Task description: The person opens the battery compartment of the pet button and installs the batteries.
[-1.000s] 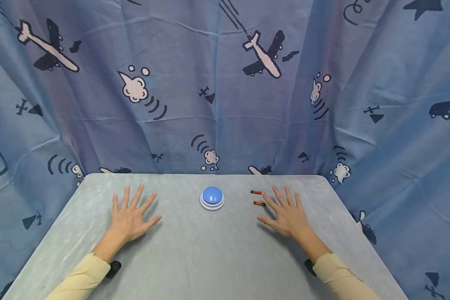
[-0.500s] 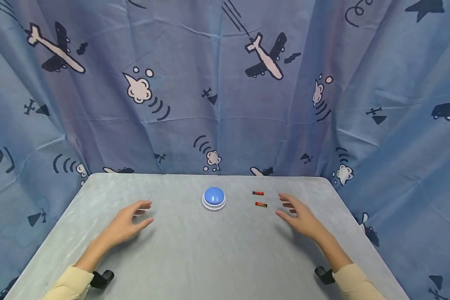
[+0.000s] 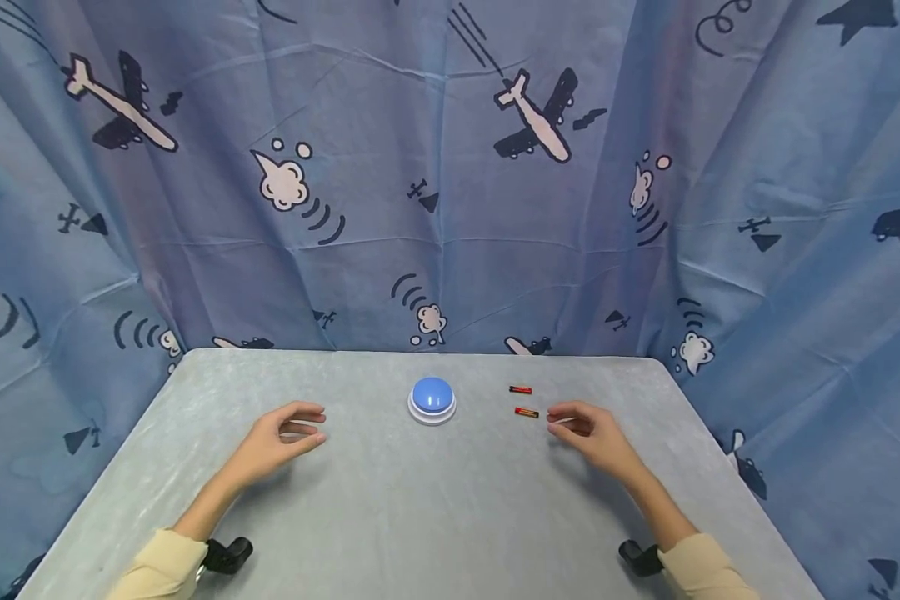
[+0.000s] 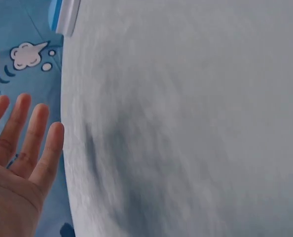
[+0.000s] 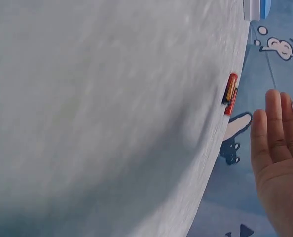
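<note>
A blue dome push button [image 3: 432,396] on a white round base stands near the back middle of the table. To its right lie two small red-and-black batteries, the nearer battery [image 3: 527,412] and the farther battery [image 3: 521,390], roughly parallel. My right hand [image 3: 596,435] hovers just right of the nearer battery, fingers loosely bent, holding nothing. On the left side my left hand [image 3: 273,440] hangs over the table with relaxed fingers and thumb apart, also holding nothing. The left wrist view shows its fingers [image 4: 47,158] spread above the surface, with the button's edge at the top.
The pale grey table [image 3: 420,517] has rounded far corners. Behind and beside it hangs a blue curtain [image 3: 375,167] printed with planes and clouds. A black strap mount sits on each wrist, the left mount [image 3: 227,556] and the right mount [image 3: 640,558].
Both hands were spread flat with fingers apart; they have since turned sideways with fingers relaxed and bent. In the last half second both moved slightly inward. The batteries and button stay put.
</note>
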Tool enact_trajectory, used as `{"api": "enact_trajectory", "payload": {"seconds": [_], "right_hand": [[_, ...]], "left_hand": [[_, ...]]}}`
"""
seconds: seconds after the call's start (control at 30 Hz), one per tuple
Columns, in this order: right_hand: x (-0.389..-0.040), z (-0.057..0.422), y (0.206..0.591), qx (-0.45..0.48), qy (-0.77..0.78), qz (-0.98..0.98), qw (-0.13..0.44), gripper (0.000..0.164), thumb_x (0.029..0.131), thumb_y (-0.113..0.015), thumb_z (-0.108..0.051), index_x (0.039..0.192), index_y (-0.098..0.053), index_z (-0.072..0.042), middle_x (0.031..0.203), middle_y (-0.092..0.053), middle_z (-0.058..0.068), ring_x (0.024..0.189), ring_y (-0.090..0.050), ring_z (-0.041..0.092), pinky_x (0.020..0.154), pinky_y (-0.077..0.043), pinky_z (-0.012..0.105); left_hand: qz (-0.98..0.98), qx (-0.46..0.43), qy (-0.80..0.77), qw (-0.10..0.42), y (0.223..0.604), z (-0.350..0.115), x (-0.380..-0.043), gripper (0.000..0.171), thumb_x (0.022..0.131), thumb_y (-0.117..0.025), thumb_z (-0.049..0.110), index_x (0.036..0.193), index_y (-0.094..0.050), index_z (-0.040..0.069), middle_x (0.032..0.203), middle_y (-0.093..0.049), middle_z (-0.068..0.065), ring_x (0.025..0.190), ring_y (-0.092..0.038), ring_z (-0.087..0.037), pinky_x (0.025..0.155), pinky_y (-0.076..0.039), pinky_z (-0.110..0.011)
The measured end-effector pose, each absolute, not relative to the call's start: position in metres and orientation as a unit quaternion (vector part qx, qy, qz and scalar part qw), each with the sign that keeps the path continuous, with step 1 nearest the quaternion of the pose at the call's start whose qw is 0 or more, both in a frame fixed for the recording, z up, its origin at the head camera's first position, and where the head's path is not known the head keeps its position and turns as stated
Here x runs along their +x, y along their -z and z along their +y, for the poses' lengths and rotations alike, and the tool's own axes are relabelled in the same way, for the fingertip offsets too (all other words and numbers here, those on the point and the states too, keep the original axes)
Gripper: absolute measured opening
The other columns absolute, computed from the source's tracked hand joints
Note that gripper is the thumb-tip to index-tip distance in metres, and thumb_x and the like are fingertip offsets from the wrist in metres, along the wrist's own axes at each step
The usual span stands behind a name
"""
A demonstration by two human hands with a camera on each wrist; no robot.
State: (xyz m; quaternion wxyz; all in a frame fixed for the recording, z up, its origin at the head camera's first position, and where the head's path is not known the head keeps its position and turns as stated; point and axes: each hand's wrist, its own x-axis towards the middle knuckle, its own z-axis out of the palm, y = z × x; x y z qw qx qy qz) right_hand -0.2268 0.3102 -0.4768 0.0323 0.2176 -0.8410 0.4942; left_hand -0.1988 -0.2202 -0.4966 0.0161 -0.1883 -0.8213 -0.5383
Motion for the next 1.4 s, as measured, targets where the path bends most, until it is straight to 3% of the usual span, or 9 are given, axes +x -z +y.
{"api": "enact_trajectory", "payload": {"seconds": [0.33,0.73,0.97,1.23,1.4], "right_hand": [[-0.240,0.274,0.480,0.241,-0.507,-0.828,0.013,0.028,0.094,-0.074,-0.007,0.118,-0.067,0.007,0.115,-0.067,0.026,0.098,-0.069,0.033,0.083,-0.055,0.029],[-0.252,0.242,0.487,0.242,-0.509,-0.826,-0.013,0.034,0.093,-0.076,-0.007,0.122,-0.065,0.007,0.115,-0.068,0.022,0.102,-0.068,0.034,0.086,-0.055,0.036],[-0.260,0.223,0.488,0.244,-0.514,-0.822,-0.030,0.038,0.092,-0.077,-0.008,0.123,-0.063,0.009,0.119,-0.065,0.027,0.105,-0.066,0.037,0.088,-0.055,0.038],[-0.271,0.201,0.495,0.227,-0.495,-0.838,-0.034,0.063,0.085,-0.086,-0.016,0.137,-0.057,0.001,0.136,-0.057,0.021,0.124,-0.055,0.041,0.098,-0.048,0.052],[-0.280,0.190,0.498,0.238,-0.467,-0.851,-0.037,0.079,0.080,-0.090,-0.019,0.145,-0.051,-0.001,0.144,-0.052,0.014,0.131,-0.049,0.040,0.101,-0.045,0.054]], "left_hand": [[-0.803,-0.208,0.559,0.009,0.494,-0.190,-0.209,0.046,0.093,-0.077,0.014,0.134,-0.059,0.001,0.127,-0.064,-0.019,0.109,-0.064,-0.042,0.090,-0.053,-0.045],[-0.805,-0.214,0.554,-0.020,0.497,-0.152,-0.235,0.045,0.092,-0.079,0.019,0.132,-0.062,0.005,0.126,-0.064,-0.021,0.109,-0.065,-0.039,0.089,-0.054,-0.038],[-0.800,-0.210,0.562,-0.021,0.495,-0.130,-0.247,0.047,0.091,-0.079,0.011,0.132,-0.061,-0.001,0.126,-0.063,-0.021,0.111,-0.062,-0.045,0.089,-0.054,-0.046],[-0.827,-0.220,0.517,-0.021,0.499,-0.117,-0.262,0.070,0.083,-0.087,0.024,0.142,-0.055,0.002,0.139,-0.056,-0.018,0.126,-0.053,-0.042,0.096,-0.049,-0.053],[-0.848,-0.238,0.474,-0.003,0.500,-0.108,-0.269,0.079,0.079,-0.091,0.027,0.145,-0.053,0.005,0.141,-0.055,-0.014,0.130,-0.049,-0.040,0.100,-0.046,-0.054]]}}
